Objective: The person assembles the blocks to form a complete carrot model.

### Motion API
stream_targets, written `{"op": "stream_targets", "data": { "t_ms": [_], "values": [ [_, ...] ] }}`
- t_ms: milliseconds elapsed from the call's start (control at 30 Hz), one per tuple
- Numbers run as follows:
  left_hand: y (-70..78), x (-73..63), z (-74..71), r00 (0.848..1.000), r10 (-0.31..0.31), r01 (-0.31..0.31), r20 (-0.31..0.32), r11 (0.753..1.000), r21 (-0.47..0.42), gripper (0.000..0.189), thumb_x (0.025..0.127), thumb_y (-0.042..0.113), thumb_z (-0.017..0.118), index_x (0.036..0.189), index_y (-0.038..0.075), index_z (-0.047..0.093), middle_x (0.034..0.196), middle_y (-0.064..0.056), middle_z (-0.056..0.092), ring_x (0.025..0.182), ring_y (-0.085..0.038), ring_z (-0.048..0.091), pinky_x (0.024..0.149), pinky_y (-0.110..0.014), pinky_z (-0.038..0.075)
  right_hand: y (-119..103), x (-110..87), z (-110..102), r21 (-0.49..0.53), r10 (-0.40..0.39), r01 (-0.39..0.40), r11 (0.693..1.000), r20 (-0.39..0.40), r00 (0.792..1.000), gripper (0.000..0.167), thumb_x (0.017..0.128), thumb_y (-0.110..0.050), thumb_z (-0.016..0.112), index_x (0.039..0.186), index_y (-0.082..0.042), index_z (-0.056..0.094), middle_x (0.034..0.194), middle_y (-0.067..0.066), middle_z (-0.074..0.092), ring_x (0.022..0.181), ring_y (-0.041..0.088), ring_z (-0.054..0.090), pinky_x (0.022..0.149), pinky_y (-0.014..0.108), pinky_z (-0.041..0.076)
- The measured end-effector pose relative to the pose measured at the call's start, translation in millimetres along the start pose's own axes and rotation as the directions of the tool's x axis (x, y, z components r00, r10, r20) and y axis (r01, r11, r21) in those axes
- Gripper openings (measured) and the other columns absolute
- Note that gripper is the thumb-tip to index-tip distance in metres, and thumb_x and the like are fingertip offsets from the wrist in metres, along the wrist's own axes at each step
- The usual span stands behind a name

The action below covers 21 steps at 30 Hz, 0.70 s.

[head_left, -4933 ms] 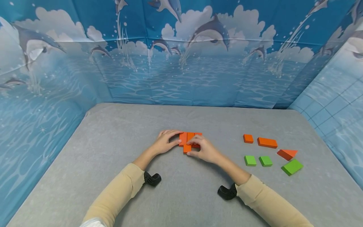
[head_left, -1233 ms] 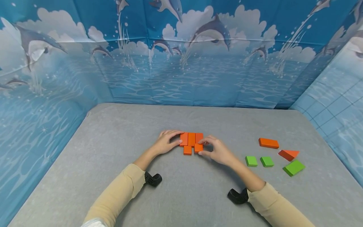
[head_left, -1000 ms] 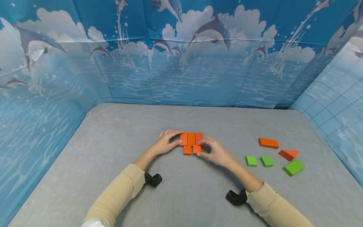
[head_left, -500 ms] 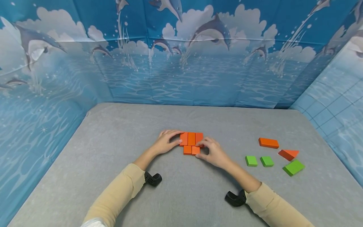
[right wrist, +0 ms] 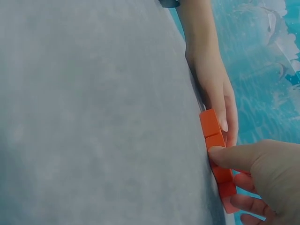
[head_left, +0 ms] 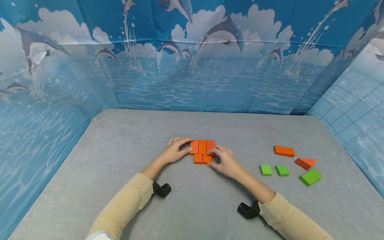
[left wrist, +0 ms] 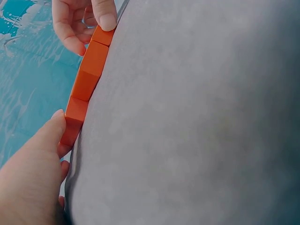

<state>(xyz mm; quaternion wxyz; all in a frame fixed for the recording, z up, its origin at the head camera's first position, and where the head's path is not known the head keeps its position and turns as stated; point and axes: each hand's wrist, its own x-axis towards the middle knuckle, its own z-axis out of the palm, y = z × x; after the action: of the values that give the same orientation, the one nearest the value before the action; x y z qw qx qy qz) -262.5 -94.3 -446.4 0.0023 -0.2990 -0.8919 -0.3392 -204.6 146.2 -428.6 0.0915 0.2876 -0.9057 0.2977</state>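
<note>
Three upright rectangular orange blocks lie side by side in the middle of the table, the middle one [head_left: 202, 146] flush between its neighbours. Below them sit two small square orange blocks, edge to edge. My left hand [head_left: 174, 150] holds the left rectangular block [head_left: 194, 146], index finger at its far corner and thumb on its left side. With thumb and fingertips, my right hand [head_left: 224, 161] pinches the right square block [head_left: 207, 159]; those fingers partly cover the right rectangular block [head_left: 210, 144]. The left square block [head_left: 198, 158] is untouched. In the right wrist view, my right thumb [right wrist: 218, 154] presses against the row's near face.
On the right side of the grey table [head_left: 126, 126] lie a long orange block [head_left: 283, 151], an orange triangular block [head_left: 305, 163], two small green square blocks [head_left: 265, 170] and a larger green block [head_left: 310, 177]. A dolphin-print curtain [head_left: 192, 83] hangs behind.
Another orange square has come from the right-hand group to the build. My right hand has slid it left until it meets the other square. The left hand stays in place.
</note>
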Motion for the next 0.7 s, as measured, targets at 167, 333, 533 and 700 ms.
{"op": "stream_targets", "data": {
  "t_ms": [167,333,533,700],
  "values": [
    [0.2,0.3,0.0,1.000,-0.005,0.005,0.004,1.000,0.002,0.044,0.091,0.032,0.055,0.132,0.015,0.051,0.134,-0.004,0.049,0.126,-0.024,0.038,0.105,-0.049,0.016,0.5,-0.1,1.0,0.006,-0.007,0.007,1.000,-0.004,1.000,0.031,0.071,-0.014,0.079,0.098,-0.007,0.065,0.096,0.004,0.057,0.088,0.019,0.051,0.079,0.043,0.038],
    [-0.7,0.7,0.2,1.000,-0.007,0.007,0.007,1.000,-0.001,0.044,0.091,0.033,0.055,0.132,0.016,0.051,0.134,-0.004,0.049,0.126,-0.024,0.038,0.106,-0.049,0.015,-0.1,0.2,0.5,0.010,0.000,0.000,1.000,-0.001,1.000,0.032,0.071,-0.015,0.079,0.099,-0.007,0.065,0.096,0.004,0.057,0.088,0.019,0.051,0.078,0.042,0.037],
    [-1.8,0.6,0.1,1.000,-0.008,0.008,0.012,1.000,0.002,0.044,0.092,0.033,0.055,0.133,0.016,0.050,0.135,-0.003,0.048,0.127,-0.023,0.038,0.105,-0.049,0.015,-0.4,0.5,0.3,0.015,0.005,-0.005,1.000,0.001,1.000,0.032,0.071,-0.015,0.079,0.099,-0.008,0.065,0.093,0.003,0.056,0.086,0.018,0.050,0.077,0.040,0.037],
    [-1.7,0.6,-0.1,1.000,0.000,0.000,0.011,1.000,0.008,0.044,0.092,0.033,0.055,0.132,0.016,0.050,0.135,-0.004,0.049,0.126,-0.023,0.038,0.105,-0.049,0.016,0.9,0.5,-1.8,0.050,-0.008,0.008,0.999,0.001,1.000,0.033,0.071,-0.015,0.079,0.100,-0.007,0.065,0.094,0.003,0.057,0.086,0.018,0.052,0.077,0.039,0.039]
  ]
}}
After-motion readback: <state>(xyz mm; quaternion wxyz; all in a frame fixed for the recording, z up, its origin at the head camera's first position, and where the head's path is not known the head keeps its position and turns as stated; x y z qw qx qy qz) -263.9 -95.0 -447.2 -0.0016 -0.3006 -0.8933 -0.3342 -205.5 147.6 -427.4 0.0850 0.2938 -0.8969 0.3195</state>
